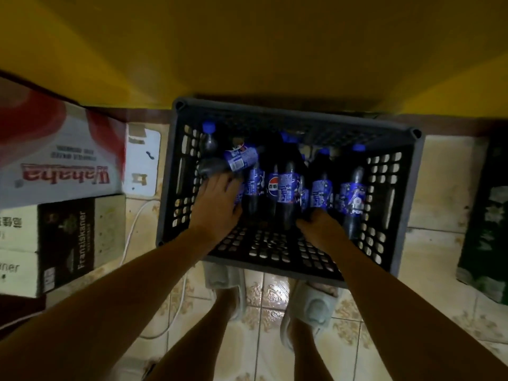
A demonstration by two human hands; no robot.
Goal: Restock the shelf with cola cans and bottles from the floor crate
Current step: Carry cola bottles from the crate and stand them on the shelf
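Picking stage: both my hands are down in the floor crate (406, 171) among the cola bottles (286, 188), left hand (217, 202) spread over one, right hand (321, 226) grip unclear; next, close and lift.

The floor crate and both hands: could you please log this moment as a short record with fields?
container: dark perforated plastic crate on tiled floor, against a yellow panel
contents: cola bottles with blue labels and blue caps; no cans clearly visible
bottle poses: most upright; one tilted bottle at the left
left hand: inside crate, fingers on bottles at the left; grip unclear
right hand: low inside crate at a bottle's base; fingers hidden
surroundings: cardboard cartons left of crate; white cable on floor
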